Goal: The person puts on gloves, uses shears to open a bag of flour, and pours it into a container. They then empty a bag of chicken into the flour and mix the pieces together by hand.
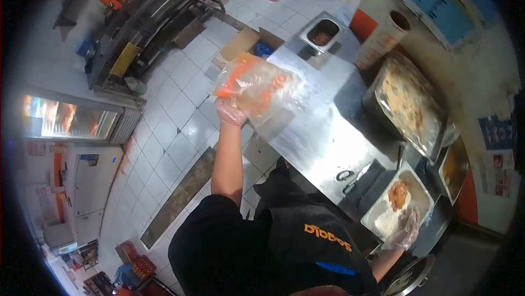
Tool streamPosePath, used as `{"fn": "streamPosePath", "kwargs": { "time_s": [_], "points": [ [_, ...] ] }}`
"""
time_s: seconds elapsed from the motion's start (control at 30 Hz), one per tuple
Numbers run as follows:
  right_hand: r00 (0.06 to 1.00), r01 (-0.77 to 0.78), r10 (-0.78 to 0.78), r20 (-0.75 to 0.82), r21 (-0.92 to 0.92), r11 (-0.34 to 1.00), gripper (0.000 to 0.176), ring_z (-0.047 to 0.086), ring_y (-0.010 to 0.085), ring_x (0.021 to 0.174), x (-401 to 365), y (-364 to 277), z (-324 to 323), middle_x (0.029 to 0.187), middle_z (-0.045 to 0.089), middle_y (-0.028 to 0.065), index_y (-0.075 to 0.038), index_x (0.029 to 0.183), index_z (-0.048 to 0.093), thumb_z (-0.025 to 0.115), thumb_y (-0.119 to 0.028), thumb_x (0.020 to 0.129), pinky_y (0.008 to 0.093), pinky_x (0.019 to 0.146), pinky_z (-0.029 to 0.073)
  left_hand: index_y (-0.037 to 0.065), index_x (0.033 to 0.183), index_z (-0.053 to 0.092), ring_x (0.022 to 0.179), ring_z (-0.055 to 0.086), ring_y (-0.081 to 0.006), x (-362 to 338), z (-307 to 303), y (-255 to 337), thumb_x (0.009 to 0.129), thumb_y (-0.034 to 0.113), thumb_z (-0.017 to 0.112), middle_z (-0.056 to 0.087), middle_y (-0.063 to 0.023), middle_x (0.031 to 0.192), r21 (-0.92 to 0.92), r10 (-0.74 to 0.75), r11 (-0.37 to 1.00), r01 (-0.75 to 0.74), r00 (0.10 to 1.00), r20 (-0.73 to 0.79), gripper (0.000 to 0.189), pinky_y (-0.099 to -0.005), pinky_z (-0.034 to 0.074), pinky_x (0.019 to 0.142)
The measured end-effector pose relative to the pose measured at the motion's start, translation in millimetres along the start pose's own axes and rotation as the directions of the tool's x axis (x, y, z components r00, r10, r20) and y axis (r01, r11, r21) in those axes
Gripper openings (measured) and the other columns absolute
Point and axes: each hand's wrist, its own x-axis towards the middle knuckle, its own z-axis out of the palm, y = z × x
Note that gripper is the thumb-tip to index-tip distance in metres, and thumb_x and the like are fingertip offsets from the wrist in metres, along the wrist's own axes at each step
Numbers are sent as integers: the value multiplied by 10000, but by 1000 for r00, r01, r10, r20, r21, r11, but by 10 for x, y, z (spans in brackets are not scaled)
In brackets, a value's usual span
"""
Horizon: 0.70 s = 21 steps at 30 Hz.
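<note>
A clear plastic bag with orange print [270, 85] is held up over the near edge of the steel table, at its left end. My left hand [231, 113], in a thin clear glove, is closed on the bag's lower left corner. My right hand [404, 230], also gloved, is at the near side of a metal pan [377, 207]. Its fingers look stretched out over white powder [387, 222] in the pan. Just beyond them, a piece of raw-looking, reddish meat [398, 195] lies on the powder.
Scissors [353, 178] lie beside the pan on the steel table [306, 132]. A large tray of coated food under plastic [410, 102] stands along the wall side. At the far end sits a small steel container [322, 33]. A cardboard box [238, 44] is on the floor.
</note>
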Motion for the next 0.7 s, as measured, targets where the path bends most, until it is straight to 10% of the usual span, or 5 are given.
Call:
{"fn": "streamPosePath", "kwargs": {
  "time_s": [0.43,0.57,0.63,0.67,0.7],
  "points": [
    [905,124,-146,400,80,989,664,567,284,1027,-343,-316,993,1185,524,180,60,1269,380,598,-344,789,399,891,462,19,1287,360,1123,487,-281,214,500,-1679,852,529,368,459,-166,1258,-10,-553,824,566,808,203,670,-456,415,937],
    [919,134,-226,322,283,950,604,539,271,1077,-301,-581,905,1201,520,188,56,1274,387,538,-319,826,382,938,424,7,1294,359,1106,507,-275,-27,1045,-3074,869,472,385,477,-159,1244,139,-857,439,888,367,362,630,-442,428,932],
    [940,111,-224,256,391,914,607,531,260,1091,-145,-607,556,1187,536,178,58,1268,397,545,-323,819,376,951,408,11,1281,392,1076,528,-299,-171,1283,-3733,795,613,425,500,-172,1225,-196,-735,-403,894,-188,652,775,-440,434,931],
    [940,97,-229,254,444,891,576,535,249,1084,-76,-593,335,1188,539,167,55,1256,417,544,-305,824,372,950,407,11,1281,392,1076,528,-299,-323,1370,-4031,795,613,425,500,-172,1225,-172,-710,-465,868,-250,658,775,-440,434,931],
    [948,135,-247,200,452,882,576,535,249,1084,5,-610,176,1188,539,167,55,1256,417,544,-305,824,372,950,407,9,1287,390,1078,531,-289,-477,1412,-4320,824,568,399,509,-165,1219,213,-914,-125,969,-196,356,726,-437,434,933]
  ]
}}
